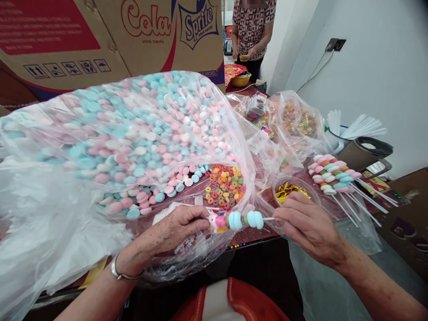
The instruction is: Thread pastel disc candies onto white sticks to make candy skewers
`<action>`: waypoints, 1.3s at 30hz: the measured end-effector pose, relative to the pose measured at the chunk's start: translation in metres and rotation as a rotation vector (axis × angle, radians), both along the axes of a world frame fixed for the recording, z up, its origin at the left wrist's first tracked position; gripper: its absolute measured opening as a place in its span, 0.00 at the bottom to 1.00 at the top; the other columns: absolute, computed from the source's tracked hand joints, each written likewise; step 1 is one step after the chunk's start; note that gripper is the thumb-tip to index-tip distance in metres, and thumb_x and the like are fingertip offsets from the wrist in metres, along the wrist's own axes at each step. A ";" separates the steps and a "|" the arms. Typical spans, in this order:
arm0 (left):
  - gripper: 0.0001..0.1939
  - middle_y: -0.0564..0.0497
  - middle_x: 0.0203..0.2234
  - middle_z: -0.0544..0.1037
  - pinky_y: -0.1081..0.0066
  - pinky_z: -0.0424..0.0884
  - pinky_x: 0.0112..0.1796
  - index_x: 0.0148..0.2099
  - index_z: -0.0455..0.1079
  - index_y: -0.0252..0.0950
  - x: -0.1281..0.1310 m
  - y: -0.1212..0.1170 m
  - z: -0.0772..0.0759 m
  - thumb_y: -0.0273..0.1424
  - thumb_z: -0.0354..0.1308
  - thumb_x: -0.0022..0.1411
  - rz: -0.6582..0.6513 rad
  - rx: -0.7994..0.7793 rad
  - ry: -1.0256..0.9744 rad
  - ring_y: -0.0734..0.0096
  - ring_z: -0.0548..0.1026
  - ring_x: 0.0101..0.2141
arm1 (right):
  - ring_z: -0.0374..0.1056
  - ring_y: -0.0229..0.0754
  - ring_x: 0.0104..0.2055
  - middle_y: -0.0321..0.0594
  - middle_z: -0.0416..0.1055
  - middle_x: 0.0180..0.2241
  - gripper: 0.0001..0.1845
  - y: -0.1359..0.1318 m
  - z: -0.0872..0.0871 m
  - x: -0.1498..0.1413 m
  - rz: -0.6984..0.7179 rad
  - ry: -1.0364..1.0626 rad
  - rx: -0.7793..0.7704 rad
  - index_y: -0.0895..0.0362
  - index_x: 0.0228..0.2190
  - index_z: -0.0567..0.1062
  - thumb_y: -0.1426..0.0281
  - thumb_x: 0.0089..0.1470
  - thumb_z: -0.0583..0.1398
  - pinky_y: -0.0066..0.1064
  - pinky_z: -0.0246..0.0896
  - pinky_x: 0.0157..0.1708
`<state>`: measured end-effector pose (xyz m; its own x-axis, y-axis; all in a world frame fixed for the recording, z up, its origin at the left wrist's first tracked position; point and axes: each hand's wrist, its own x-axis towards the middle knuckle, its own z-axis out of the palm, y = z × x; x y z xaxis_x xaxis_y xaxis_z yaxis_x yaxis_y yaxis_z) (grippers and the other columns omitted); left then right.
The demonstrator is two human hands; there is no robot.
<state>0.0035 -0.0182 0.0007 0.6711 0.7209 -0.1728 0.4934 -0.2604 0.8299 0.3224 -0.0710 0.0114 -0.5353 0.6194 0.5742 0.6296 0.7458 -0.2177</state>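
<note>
A candy skewer (245,220) spans the gap between the hands, blue marshmallows (235,220) along it. The left hand (185,227) pinches its printed end (219,222); the right hand (306,228) grips its stick (268,219). Just beyond the right hand is a tub of gold ties (290,191); to that hand's right lie more skewers (334,174), with white sticks (364,127) behind. Beyond the left hand are ring candies (225,183) and a large marshmallow bag (150,120). Behind that stands a carton (110,40); farther off, a person (253,29).

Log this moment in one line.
left hand: pinching printed end of candy skewer; right hand: gripping its white stick; skewer pile: at right
</note>
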 end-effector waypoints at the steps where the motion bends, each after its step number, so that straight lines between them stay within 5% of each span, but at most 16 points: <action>1: 0.12 0.53 0.30 0.76 0.75 0.64 0.33 0.38 0.75 0.34 0.000 -0.001 0.002 0.35 0.53 0.67 0.003 -0.017 -0.003 0.71 0.70 0.31 | 0.68 0.42 0.34 0.39 0.74 0.31 0.10 0.000 -0.001 -0.001 0.011 0.002 -0.006 0.55 0.37 0.71 0.80 0.60 0.53 0.39 0.62 0.41; 9: 0.13 0.56 0.28 0.70 0.76 0.59 0.29 0.42 0.73 0.35 0.013 -0.009 0.014 0.39 0.58 0.64 -0.048 -0.373 -0.068 0.74 0.64 0.30 | 0.65 0.42 0.35 0.40 0.72 0.31 0.09 0.006 -0.003 0.002 0.006 -0.029 -0.001 0.56 0.36 0.71 0.80 0.60 0.54 0.39 0.61 0.41; 15: 0.15 0.55 0.29 0.72 0.75 0.64 0.27 0.40 0.69 0.34 0.030 -0.014 0.003 0.40 0.64 0.58 -0.003 -0.687 -0.230 0.75 0.70 0.26 | 0.59 0.40 0.33 0.37 0.66 0.28 0.08 0.012 -0.001 -0.002 0.140 -0.069 -0.103 0.58 0.34 0.70 0.78 0.62 0.53 0.35 0.57 0.41; 23: 0.18 0.55 0.23 0.74 0.77 0.63 0.22 0.38 0.69 0.34 0.054 -0.029 0.001 0.40 0.68 0.52 0.034 -0.839 -0.187 0.75 0.72 0.23 | 0.54 0.40 0.32 0.37 0.65 0.26 0.12 0.014 -0.019 -0.027 0.316 -0.116 -0.236 0.58 0.29 0.70 0.75 0.63 0.52 0.33 0.52 0.34; 29: 0.17 0.50 0.29 0.79 0.73 0.71 0.27 0.38 0.68 0.34 0.064 -0.036 0.000 0.41 0.67 0.54 0.123 -0.818 -0.351 0.73 0.75 0.24 | 0.58 0.42 0.33 0.39 0.69 0.28 0.13 0.021 -0.012 -0.036 0.380 -0.185 -0.220 0.58 0.29 0.71 0.72 0.65 0.52 0.35 0.55 0.36; 34: 0.17 0.48 0.28 0.80 0.75 0.70 0.24 0.36 0.68 0.34 0.066 -0.037 0.009 0.44 0.59 0.61 0.309 -0.774 -0.388 0.73 0.76 0.23 | 0.66 0.45 0.43 0.49 0.73 0.40 0.13 0.032 -0.005 -0.031 0.107 -0.013 -0.168 0.63 0.45 0.70 0.68 0.66 0.52 0.36 0.60 0.43; 39: 0.17 0.54 0.19 0.74 0.79 0.63 0.21 0.29 0.65 0.35 0.073 -0.038 0.012 0.44 0.62 0.57 0.518 -0.588 -0.411 0.77 0.70 0.19 | 0.66 0.40 0.34 0.40 0.71 0.30 0.16 0.034 -0.008 -0.035 0.120 0.032 -0.294 0.57 0.33 0.71 0.67 0.69 0.48 0.31 0.59 0.36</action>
<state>0.0762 -0.0564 0.0123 0.3758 0.8219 -0.4282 0.0641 0.4379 0.8967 0.2870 -0.0371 0.0030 -0.5989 0.6949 0.3980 0.5302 0.7166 -0.4533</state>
